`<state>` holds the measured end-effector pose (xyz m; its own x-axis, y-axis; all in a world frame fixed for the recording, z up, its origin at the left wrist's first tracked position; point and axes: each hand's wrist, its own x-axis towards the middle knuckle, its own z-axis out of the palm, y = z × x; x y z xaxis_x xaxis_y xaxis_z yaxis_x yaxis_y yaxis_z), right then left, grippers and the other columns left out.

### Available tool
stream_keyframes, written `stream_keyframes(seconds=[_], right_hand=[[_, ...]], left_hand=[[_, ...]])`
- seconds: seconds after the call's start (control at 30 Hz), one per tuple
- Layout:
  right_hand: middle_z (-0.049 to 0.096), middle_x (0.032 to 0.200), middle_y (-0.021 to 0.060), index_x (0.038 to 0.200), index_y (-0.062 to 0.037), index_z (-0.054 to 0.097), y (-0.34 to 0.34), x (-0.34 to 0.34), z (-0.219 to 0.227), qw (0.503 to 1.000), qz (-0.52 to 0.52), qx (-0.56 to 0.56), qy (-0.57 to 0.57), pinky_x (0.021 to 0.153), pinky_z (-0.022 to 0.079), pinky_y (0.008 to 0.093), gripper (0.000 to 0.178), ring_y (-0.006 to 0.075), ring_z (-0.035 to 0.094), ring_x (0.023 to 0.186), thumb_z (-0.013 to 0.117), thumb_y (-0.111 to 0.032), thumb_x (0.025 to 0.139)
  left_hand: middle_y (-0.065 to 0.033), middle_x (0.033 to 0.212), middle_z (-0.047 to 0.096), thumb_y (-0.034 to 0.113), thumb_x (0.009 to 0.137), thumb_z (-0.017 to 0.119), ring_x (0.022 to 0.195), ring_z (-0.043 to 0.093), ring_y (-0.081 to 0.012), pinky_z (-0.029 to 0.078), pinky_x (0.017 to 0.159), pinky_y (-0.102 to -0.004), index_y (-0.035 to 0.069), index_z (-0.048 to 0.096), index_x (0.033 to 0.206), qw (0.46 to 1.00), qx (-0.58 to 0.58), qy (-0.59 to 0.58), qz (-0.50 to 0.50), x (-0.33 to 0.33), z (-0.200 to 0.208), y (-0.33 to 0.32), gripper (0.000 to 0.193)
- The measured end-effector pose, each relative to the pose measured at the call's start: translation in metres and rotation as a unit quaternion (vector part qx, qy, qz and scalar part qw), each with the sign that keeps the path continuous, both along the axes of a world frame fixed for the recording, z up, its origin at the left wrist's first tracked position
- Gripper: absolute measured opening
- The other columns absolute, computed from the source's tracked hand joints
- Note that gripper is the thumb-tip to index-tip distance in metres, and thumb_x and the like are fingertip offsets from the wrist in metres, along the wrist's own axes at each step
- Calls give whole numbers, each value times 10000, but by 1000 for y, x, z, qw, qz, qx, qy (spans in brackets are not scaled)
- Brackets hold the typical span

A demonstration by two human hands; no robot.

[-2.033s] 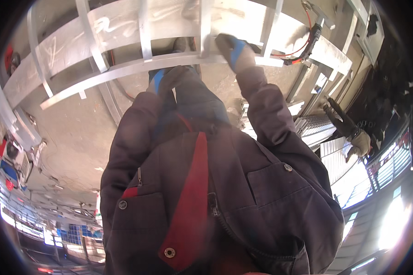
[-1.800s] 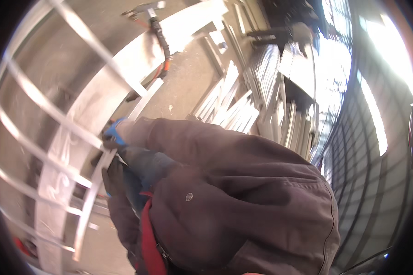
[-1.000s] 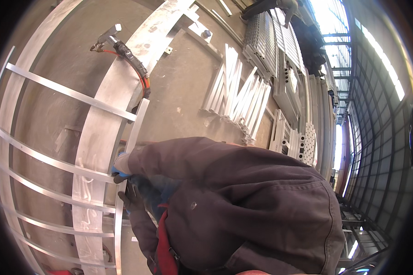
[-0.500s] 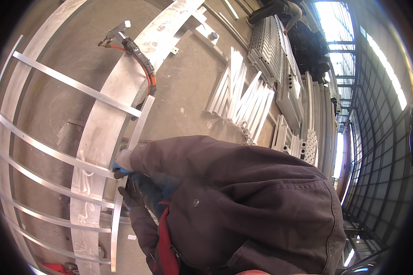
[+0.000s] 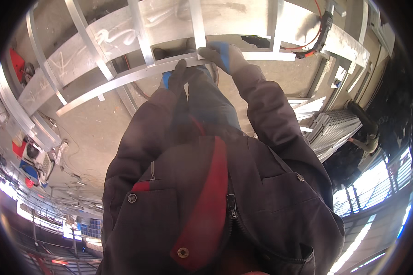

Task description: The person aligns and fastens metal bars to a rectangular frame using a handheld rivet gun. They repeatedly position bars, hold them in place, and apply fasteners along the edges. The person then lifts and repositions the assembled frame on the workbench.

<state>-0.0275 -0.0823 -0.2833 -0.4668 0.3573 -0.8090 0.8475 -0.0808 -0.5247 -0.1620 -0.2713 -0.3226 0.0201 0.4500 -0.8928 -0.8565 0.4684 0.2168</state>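
Note:
Both my hands wear dark grey gloves with blue backs. They are at the near rail of a ladder-like frame of silver metal bars. My left hand has its fingers closed over the rail, left of a crossbar. My right hand is closed around the joint where that crossbar meets the rail, its fingertips by the bar's end. The undersides of both grips are hidden. Beneath the frame lies a wide flat metal beam with pale scrawled marks.
A black-wrapped tool with a red hose lies on the beam at right. Loose white bars and stacked metal panels lie beyond my right arm, near another person. Equipment stands at left.
My view has swung round, so the frame now crosses the top and my jacket front faces the view. Both hands remain at the near rail, close together.

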Motion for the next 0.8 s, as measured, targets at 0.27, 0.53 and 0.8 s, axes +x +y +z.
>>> stream_keyframes(seconds=[0.27,0.53,0.8], right_hand=[[705,903,110,1050,-52,746,-5,-14,2,999,0,34,-31,840,496,374,488,223,631,878,623,-516,961],[743,1058,129,1113,-155,776,-12,-17,-9,999,-14,10,-31,941,496,405,485,302,674,1042,587,-563,931],[727,1000,106,1106,-65,750,-13,-15,-12,999,-7,32,-4,910,486,372,475,234,640,976,595,-495,977]], left_hand=[[-213,1318,627,426,983,694,1248,622,-313,495,1093,-407,-57,496,1415,994,60,82,-37,3,-28,-14,677],[-203,1315,618,370,984,707,1161,663,-295,566,1014,-375,-52,497,1402,993,70,90,4,-1,-11,-8,630],[-189,1340,597,352,994,698,1185,646,-282,557,1046,-389,-42,491,1420,993,77,86,10,1,-26,-13,617]])
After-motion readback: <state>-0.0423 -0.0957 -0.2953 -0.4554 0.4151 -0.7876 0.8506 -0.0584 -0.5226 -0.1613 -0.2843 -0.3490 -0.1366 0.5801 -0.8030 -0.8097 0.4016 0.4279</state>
